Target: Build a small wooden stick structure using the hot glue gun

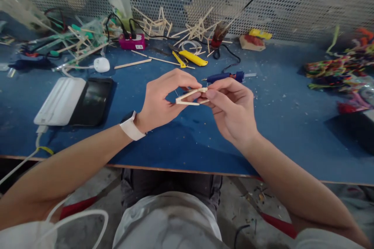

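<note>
Both hands meet above the middle of the blue table (181,140). My left hand (162,99), with a white watch on its wrist, pinches a small V-shaped piece of wooden sticks (189,96) from the left. My right hand (230,107) pinches the same piece at its right end, fingers curled. A blue glue gun (224,76) lies on the table just behind my right hand.
A white power bank (60,101) and a black phone (92,101) lie at the left. A yellow utility knife (193,57), loose sticks (133,63), stick frames (154,25), a pink power strip (132,41) and a white mouse (101,64) sit at the back. Colourful pipe cleaners (336,70) pile at the right.
</note>
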{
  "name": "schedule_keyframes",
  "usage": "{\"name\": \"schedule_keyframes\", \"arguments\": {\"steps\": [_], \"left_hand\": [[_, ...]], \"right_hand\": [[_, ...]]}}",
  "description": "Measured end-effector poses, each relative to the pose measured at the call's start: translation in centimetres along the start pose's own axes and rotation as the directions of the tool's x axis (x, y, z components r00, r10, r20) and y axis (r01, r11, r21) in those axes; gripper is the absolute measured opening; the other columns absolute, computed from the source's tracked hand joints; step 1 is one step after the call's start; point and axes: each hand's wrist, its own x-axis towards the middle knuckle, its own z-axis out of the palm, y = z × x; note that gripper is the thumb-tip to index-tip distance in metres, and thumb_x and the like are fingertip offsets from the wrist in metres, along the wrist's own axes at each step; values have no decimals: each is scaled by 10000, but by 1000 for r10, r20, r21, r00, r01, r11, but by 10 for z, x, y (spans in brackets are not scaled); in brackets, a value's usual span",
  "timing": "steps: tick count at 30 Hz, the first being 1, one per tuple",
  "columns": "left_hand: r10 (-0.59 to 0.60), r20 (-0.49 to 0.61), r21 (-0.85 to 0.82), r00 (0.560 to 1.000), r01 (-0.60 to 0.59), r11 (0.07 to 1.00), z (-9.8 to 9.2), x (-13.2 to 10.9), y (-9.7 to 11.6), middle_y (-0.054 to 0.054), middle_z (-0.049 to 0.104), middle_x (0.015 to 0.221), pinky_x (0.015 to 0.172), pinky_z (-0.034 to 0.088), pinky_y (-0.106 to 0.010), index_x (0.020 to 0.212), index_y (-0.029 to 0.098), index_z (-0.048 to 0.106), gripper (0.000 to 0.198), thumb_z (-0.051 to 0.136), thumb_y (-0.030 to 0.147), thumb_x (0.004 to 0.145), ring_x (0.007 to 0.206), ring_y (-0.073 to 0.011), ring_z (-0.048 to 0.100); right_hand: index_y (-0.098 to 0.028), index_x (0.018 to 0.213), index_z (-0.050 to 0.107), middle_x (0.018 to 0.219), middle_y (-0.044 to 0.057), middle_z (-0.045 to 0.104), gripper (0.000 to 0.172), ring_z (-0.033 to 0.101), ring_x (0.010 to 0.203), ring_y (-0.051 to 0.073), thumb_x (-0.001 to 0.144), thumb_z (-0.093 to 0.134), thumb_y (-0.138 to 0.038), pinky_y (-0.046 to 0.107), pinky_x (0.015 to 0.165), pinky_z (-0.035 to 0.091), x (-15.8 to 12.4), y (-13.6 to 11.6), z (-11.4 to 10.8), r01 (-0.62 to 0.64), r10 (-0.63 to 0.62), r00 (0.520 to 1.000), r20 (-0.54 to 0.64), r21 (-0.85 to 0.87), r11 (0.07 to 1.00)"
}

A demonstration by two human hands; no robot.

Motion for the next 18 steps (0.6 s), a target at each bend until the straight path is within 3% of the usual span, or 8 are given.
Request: {"name": "schedule_keyframes", "arguments": {"steps": [9, 14, 18], "left_hand": [[-46, 25, 86, 999, 44, 995, -4, 2, 7, -60, 855, 1016, 874, 677, -273, 1101, 202, 810, 50, 774, 236, 1107, 946, -141, 821], [45, 18, 109, 999, -47, 993, -3, 4, 4, -23, 861, 968, 704, 670, -292, 1093, 287, 819, 131, 805, 417, 1100, 826, -144, 788], [58, -30, 98, 998, -55, 994, 0, 6, 2, -23, 848, 896, 611, 631, -280, 1052, 261, 826, 194, 795, 445, 1104, 760, -136, 772]], "right_hand": [[-294, 909, 829, 868, -36, 848, 288, 836, 812, 177, 791, 1073, -392, 353, 822, 738, -4, 6, 0, 31, -31, 999, -22, -6, 999], [-313, 891, 818, 835, -36, 826, 270, 814, 782, 177, 810, 1058, -407, 359, 803, 743, -5, 3, 1, 7, -9, 999, -44, -38, 999], [-310, 874, 806, 819, -39, 809, 301, 777, 731, 167, 793, 1066, -438, 356, 758, 745, -4, -1, 2, -9, 6, 999, -49, -53, 999]]}}
